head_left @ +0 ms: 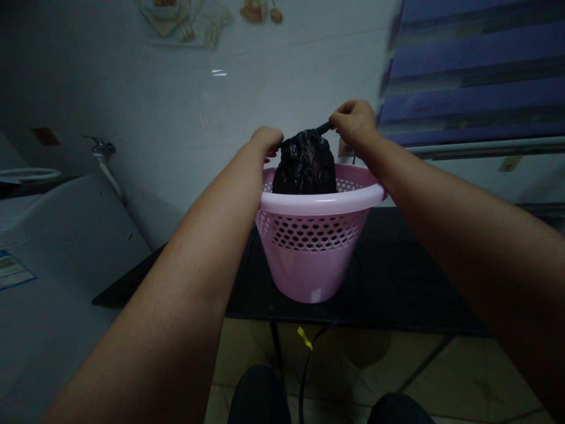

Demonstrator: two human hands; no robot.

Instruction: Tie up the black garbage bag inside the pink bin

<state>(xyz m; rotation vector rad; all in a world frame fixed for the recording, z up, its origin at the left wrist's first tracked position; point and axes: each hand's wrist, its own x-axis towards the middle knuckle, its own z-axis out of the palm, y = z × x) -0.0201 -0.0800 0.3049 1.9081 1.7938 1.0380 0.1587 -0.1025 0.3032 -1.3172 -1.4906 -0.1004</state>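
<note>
Fingers of the right hand (355, 122) pinch the black bag (305, 168) at one o'clock, those of the left hand (268, 140) at ten, probably to tension its top, while the pink basket (311, 272) around it likely steadies it.

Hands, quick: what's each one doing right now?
Left hand: closed, apparently gripping the black plastic bag at its left top.
Right hand: closed, pinching the bag's twisted end.
</note>
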